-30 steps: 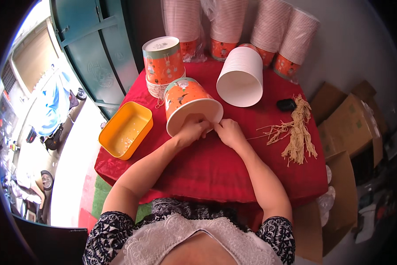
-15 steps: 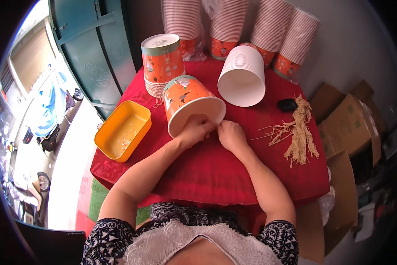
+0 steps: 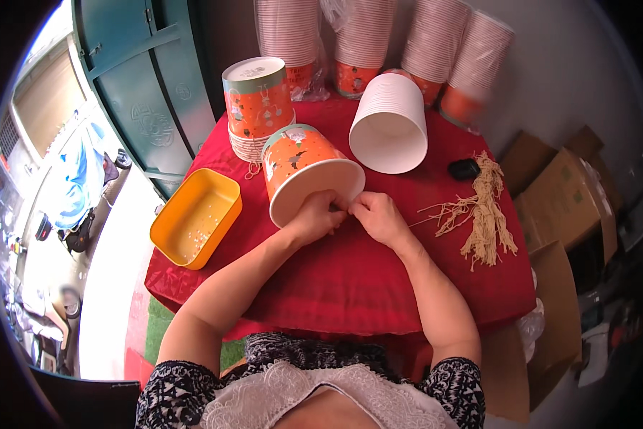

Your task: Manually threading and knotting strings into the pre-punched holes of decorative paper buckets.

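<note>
A red tablecloth covers the table, which stands against a grey wall beside a teal door. Along the back edge stand 4 tall stacks of paper cups, pink-sided with orange bases, some in clear plastic wrap. To the right of the table sit brown cardboard boxes.

On the cloth, a white stack of cups lies on its side with its open mouth turned toward the person. Left of it an upright stack of orange cups stands with a pale top. At the left edge of the table is a yellow tray holding small pale specks.

In the middle, an orange paper cup lies tilted on its side, its white rim facing the person. The left hand and the right hand are close together at that rim, fingers pinched on its lower edge and nearly touching each other; what lies between the fingertips is too small to tell.

To the right lies a bundle of straw-coloured strings, and just above it a small black object.
</note>
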The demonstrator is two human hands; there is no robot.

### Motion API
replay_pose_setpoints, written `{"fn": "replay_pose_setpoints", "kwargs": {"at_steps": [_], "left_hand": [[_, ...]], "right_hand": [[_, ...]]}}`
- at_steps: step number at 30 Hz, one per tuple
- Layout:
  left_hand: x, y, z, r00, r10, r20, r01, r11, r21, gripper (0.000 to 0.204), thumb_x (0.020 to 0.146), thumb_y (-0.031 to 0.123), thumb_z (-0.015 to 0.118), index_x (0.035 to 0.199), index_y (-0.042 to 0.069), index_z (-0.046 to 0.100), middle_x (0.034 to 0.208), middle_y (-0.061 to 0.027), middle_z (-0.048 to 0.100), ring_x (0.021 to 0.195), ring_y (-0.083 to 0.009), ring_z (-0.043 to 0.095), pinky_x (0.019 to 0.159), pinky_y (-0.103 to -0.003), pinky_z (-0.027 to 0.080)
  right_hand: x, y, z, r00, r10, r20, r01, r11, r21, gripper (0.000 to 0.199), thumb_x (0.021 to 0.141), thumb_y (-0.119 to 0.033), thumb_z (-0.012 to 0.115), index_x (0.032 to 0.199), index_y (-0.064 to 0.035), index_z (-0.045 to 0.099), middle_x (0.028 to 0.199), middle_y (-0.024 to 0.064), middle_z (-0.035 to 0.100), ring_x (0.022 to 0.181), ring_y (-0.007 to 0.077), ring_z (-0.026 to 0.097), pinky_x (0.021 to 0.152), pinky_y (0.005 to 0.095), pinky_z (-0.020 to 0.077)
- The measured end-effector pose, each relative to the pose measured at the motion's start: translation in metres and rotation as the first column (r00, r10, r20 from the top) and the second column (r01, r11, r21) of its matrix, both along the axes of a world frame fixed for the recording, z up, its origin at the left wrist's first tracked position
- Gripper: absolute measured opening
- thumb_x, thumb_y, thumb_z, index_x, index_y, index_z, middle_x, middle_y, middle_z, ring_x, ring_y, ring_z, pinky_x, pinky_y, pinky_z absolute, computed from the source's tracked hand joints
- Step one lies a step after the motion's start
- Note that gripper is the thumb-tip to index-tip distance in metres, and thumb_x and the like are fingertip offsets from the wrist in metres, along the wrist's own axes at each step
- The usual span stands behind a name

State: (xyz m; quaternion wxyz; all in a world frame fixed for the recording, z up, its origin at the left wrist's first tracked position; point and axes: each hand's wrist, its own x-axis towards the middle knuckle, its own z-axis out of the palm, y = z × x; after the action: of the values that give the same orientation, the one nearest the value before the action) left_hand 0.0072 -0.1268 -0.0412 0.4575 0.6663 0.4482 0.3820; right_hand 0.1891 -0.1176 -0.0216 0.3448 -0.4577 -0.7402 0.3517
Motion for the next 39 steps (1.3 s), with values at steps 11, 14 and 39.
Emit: {"fn": "replay_pose_setpoints", "kwargs": {"at_steps": [11, 14, 39], "left_hand": [[-0.001, 0.002, -0.007, 0.991, 0.114, -0.064, -0.094, 0.962, 0.255, 0.013, 0.085, 0.010, 0.066, 0.091, -0.002, 0.066, 0.081, -0.0103, 0.067, 0.072, -0.0169, 0.063, 0.064, -0.031, 0.052], [-0.002, 0.002, -0.006, 0.989, 0.118, -0.087, -0.099, 0.976, 0.193, 0.012, 0.085, 0.010, 0.065, 0.090, 0.000, 0.067, 0.083, -0.0105, 0.068, 0.079, -0.0181, 0.064, 0.071, -0.033, 0.052], [-0.003, -0.006, -0.002, 0.997, 0.019, 0.080, -0.024, 0.997, 0.072, 0.006, 0.083, -0.005, 0.055, 0.089, -0.003, 0.056, 0.068, -0.0087, 0.060, 0.058, -0.0157, 0.059, 0.051, -0.029, 0.050]], "right_hand": [[-0.010, -0.035, 0.024, 0.898, 0.429, 0.097, -0.433, 0.824, 0.366, 0.022, 0.083, -0.013, 0.065, 0.066, -0.0005, 0.059, 0.059, 0.0176, 0.057, 0.052, 0.0305, 0.059, 0.050, 0.0383, 0.0455], [-0.010, -0.038, 0.025, 0.869, 0.451, 0.205, -0.495, 0.785, 0.372, 0.026, 0.084, -0.017, 0.063, 0.064, -0.0026, 0.057, 0.058, 0.0152, 0.057, 0.051, 0.0299, 0.059, 0.048, 0.0377, 0.0432], [-0.004, 0.003, -0.020, 0.980, -0.023, 0.197, -0.089, 0.836, 0.541, 0.008, 0.087, -0.011, 0.063, 0.089, -0.0051, 0.059, 0.068, 0.0185, 0.064, 0.065, 0.0384, 0.066, 0.057, 0.0475, 0.0523]]}}
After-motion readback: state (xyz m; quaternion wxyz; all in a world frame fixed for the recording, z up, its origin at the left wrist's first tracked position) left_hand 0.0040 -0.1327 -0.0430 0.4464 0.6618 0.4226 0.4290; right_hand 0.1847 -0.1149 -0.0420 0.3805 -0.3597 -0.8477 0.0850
